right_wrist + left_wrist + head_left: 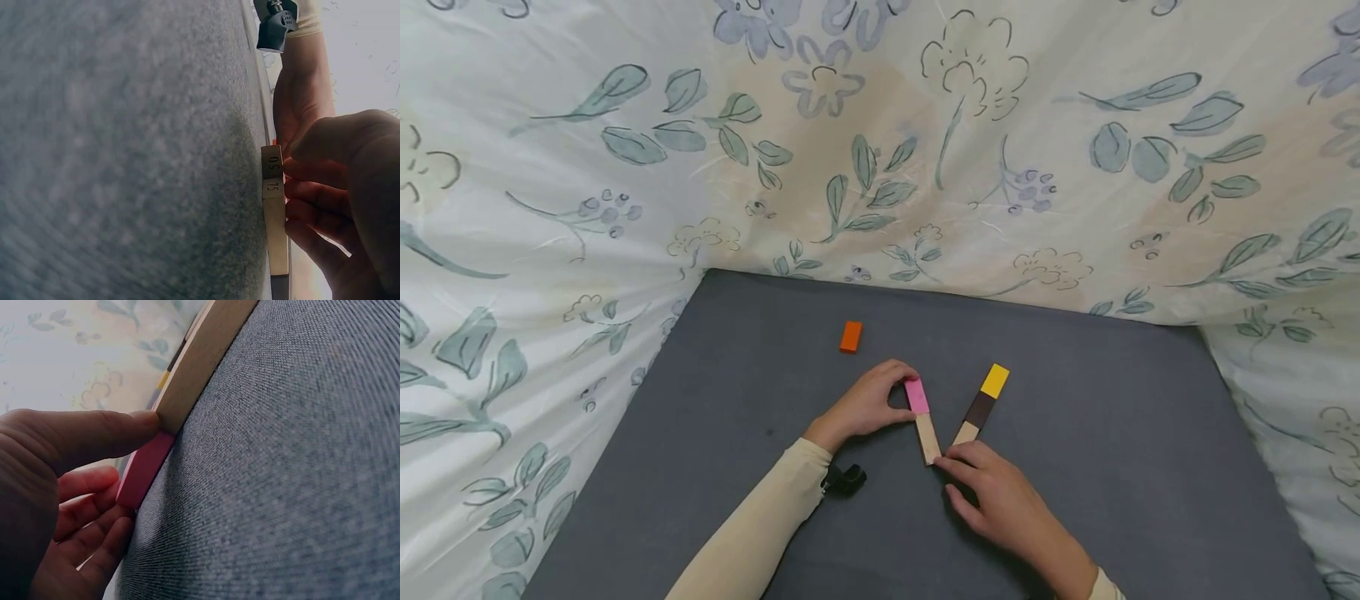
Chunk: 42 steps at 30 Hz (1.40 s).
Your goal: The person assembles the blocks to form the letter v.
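On the dark cloth, a pink block (917, 397) sits end to end with a plain wooden block (928, 439). My left hand (868, 400) holds the pink block, fingers round its far end and thumb at the join with the wood. Beside it, a second row slants right: a plain block (966, 433), a dark brown block (980, 410) and a yellow block (995, 381). My right hand (1000, 500) has its fairly straight fingertips at the near ends of both rows, partly covering the right plain block. Numbers mark the block ends (272, 163) in the right wrist view.
An orange block (851, 337) lies alone beyond my left hand. Floral fabric (880, 167) rises behind the dark cloth surface (1112, 433) and along its sides. A black wrist camera (846, 480) sticks out from my left sleeve, near the cloth.
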### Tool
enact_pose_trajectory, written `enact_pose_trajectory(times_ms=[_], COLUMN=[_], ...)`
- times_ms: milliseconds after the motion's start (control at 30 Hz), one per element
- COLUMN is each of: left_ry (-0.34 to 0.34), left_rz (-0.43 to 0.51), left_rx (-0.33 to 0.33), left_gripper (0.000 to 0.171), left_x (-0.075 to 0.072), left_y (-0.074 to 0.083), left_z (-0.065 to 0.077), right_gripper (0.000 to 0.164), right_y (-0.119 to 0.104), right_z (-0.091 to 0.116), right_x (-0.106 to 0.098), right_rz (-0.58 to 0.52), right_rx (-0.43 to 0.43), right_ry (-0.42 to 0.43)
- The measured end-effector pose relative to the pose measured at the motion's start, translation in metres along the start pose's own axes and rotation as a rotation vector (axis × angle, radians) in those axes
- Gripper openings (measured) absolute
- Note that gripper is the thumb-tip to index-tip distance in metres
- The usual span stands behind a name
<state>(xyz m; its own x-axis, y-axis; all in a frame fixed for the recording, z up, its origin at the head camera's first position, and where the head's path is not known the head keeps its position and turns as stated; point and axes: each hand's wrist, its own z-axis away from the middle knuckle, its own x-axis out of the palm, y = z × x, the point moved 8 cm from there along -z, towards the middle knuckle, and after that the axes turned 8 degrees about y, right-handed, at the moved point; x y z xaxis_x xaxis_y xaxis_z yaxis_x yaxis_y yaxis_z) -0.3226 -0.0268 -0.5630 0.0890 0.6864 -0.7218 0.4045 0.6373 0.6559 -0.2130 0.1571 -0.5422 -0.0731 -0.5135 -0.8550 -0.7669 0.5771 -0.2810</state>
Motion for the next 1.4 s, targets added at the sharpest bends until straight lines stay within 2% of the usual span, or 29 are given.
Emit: enact_pose_trajectory(times_ms=[400, 600, 867, 1100, 1200, 1400], left_ry=[0.001, -0.006, 0.08, 0.145, 0.141, 0.152], left_rz=[0.014, 0.026, 0.103, 0.103, 0.09, 0.079], left_rx=[0.014, -0.01, -0.016, -0.016, -0.027, -0.043], left_gripper=[0.059, 0.064, 0.064, 0.067, 0.068, 0.068], left_x=[-0.002, -0.006, -0.034, -0.062, -0.067, -0.065], left_y=[0.002, -0.002, -0.007, -0.019, -0.024, -0.028], left_z=[-0.007, -0.005, -0.001, -0.001, -0.001, 0.002], right_gripper=[0.035, 0.034, 0.035, 0.035, 0.035, 0.035], right_y=[0.005, 0.002, -0.001, -0.001, 0.0, 0.0], right_z=[-0.007, -0.006, -0.003, -0.003, -0.003, -0.001], right_x=[-0.001, -0.004, -0.003, 0.0, 0.001, 0.002], right_rz=[0.018, 0.012, 0.002, -0.004, -0.004, -0.008], right_rx=[-0.003, -0.031, -0.032, -0.052, -0.048, -0.047], right_ry=[-0.023, 0.011, 0.033, 0.045, 0.04, 0.043])
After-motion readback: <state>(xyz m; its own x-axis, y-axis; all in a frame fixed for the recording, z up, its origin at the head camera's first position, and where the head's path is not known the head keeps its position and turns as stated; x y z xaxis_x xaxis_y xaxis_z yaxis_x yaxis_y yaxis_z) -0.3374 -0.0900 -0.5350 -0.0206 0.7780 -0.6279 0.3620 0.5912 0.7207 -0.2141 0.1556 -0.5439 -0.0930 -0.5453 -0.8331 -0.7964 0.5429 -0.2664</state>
